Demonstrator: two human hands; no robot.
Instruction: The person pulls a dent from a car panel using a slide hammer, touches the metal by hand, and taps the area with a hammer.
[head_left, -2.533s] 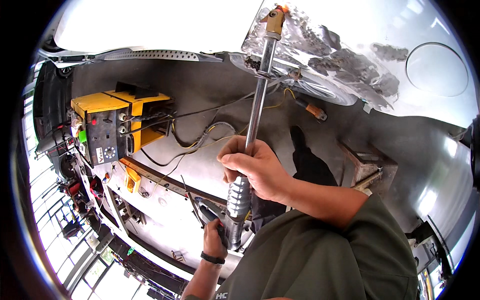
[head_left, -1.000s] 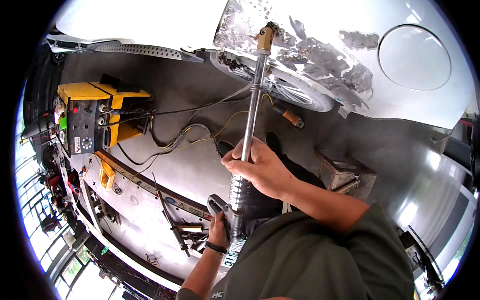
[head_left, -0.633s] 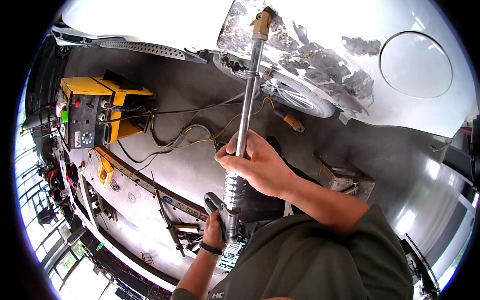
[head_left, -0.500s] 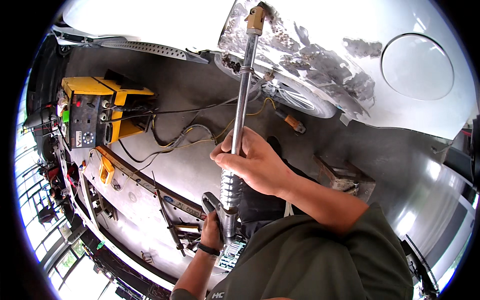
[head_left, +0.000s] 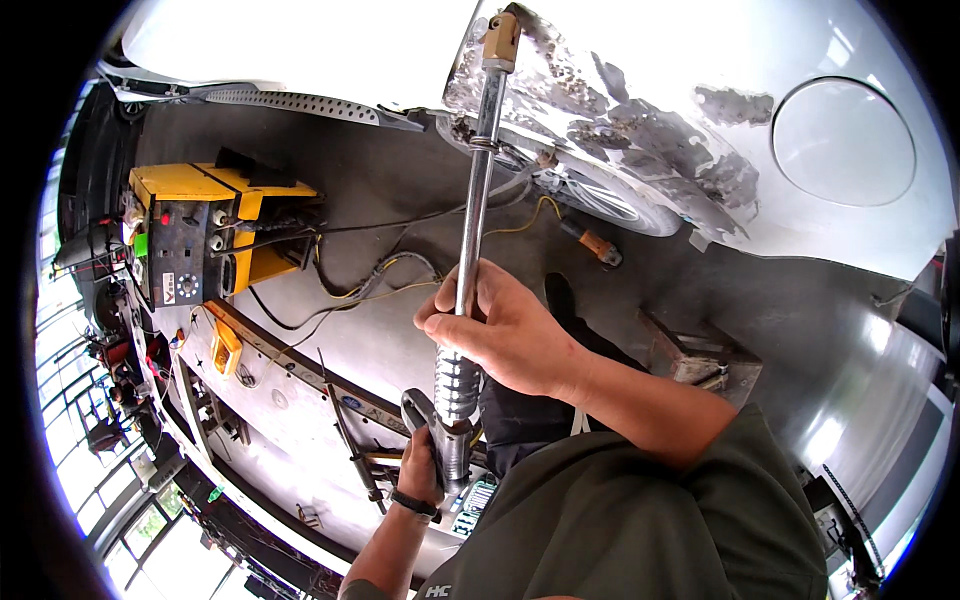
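Note:
A long chrome slide-hammer dent puller (head_left: 473,220) runs up from my hands to a white car panel (head_left: 660,145) with bare, roughly sanded patches. Its brass-coloured head (head_left: 501,42) meets the patched area near the wheel arch; the exact contact is hard to see. My right hand (head_left: 510,330) is closed around the shaft, thumb and fingers wrapped, just above a ribbed, coil-like section (head_left: 457,385). Lower down, my left hand (head_left: 420,468) grips the grey handle end beside a curved lever (head_left: 416,408); some of its fingers are hidden.
Left stands a yellow and black machine (head_left: 180,240) with cables (head_left: 380,270) across the floor. An orange-bodied power tool (head_left: 598,246) lies near the car wheel (head_left: 610,200). A small worn stool (head_left: 710,355) stands right of my legs. Tools hang along a rail (head_left: 290,365).
The view has shifted slightly, so the surroundings sit a little lower and farther right. Both hands keep their hold on the dent puller, and its head stays at the panel.

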